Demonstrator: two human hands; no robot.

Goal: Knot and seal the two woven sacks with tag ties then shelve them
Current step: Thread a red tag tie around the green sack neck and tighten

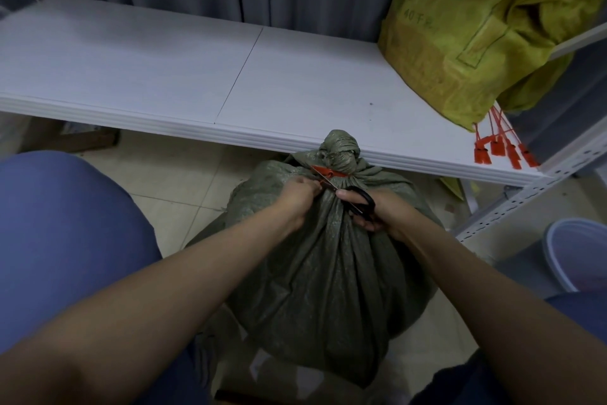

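Note:
A full grey-green woven sack (pixel 328 273) stands on the floor between my knees, its neck twisted into a knot (pixel 340 150). A red tag tie (pixel 330 172) wraps the neck just under the knot. My left hand (pixel 300 191) pinches the loose end of the tie. Black-handled scissors (pixel 359 202) are gripped in my right hand (pixel 377 211), with the blades at the tie's end. A yellow woven sack (pixel 466 33) lies on the white shelf (pixel 164 69) at the far right.
Several spare red tag ties (pixel 505 148) hang over the shelf's front right corner under the yellow sack. A perforated metal shelf post (pixel 525 197) runs at the right. A pale blue bucket (pixel 578 257) stands on the tiled floor at the right.

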